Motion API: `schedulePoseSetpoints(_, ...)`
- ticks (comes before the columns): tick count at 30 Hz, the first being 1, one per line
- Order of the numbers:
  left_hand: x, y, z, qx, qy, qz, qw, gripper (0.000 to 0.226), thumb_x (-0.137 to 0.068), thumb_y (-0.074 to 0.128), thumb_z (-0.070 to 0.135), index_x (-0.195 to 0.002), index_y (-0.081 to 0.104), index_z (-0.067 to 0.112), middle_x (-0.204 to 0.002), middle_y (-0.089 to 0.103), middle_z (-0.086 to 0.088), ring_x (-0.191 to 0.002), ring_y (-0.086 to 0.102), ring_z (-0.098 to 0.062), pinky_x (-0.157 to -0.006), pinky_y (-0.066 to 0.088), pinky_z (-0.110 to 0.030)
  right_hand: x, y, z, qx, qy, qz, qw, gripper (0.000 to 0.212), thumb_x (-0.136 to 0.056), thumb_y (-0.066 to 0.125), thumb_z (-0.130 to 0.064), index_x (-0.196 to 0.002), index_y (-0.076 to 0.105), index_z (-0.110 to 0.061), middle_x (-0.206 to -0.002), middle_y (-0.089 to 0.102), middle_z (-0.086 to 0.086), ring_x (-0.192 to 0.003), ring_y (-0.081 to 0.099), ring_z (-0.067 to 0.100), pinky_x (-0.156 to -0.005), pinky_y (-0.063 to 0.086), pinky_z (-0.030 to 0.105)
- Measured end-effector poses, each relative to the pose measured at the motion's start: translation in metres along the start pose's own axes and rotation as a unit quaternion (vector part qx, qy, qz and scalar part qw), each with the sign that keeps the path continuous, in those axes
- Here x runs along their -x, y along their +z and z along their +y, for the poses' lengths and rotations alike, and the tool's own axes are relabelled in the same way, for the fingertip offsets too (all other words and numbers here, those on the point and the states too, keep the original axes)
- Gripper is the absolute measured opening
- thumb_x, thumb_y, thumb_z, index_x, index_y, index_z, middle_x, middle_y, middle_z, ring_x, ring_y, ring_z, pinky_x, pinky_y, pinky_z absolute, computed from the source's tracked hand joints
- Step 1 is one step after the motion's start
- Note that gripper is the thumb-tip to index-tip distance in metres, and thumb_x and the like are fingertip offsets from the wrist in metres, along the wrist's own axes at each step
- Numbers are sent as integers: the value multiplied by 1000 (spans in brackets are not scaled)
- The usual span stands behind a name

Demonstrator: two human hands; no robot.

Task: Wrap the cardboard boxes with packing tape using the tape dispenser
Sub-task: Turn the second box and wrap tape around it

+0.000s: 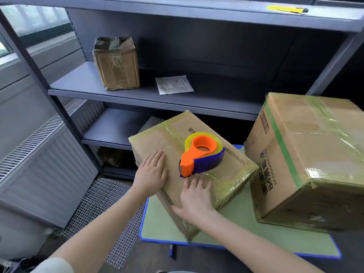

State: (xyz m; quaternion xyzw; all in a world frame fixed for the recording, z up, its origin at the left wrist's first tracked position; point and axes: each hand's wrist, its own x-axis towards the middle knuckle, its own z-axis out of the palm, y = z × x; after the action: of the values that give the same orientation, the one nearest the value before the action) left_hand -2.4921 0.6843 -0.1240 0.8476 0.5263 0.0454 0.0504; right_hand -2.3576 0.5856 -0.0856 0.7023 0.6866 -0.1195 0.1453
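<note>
1. Shelving (137, 93) fills the left and back. A small taped box (117, 64) and a paper slip (174, 84) lie on its middle shelf, well apart from the work.
2. Left hand (151, 174) lies flat on top of the middle cardboard box (157, 142), fingers straight and close together, holding nothing. It looks like the steadying hand, so it should bear straight down.
3. That box sits skewed on the green table (236, 229), and its left end seems to overhang the edge. Tape bands already cross its top. Squaring it onto the table first would likely stop it tipping under a pull.
4. Tape dispenser (201, 152), orange and blue, rests on the box top, just right of the left hand and untouched.
5. Right hand (194, 196) presses the near top edge, fingers slightly spread, thumb down the front face. Rubbing outward along the edge should seat any loose tape before this hand reaches for the dispenser just beyond its fingertips.
6. Large taped box (315, 154) stands at the right, near but not touching.
</note>
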Motion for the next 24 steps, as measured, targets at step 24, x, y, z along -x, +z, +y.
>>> schedulePoseSetpoints(24,9,-5,6,-5,-78,58,995,67,-85,26,58,-113,58,7,-124,54,-15,-111,49,-34,-92,40,-43,12,5,71,-31,59,37,997,96,-89,29,-69,-148,14,5,-155,13,23,-144,11,35,-118,12,44)
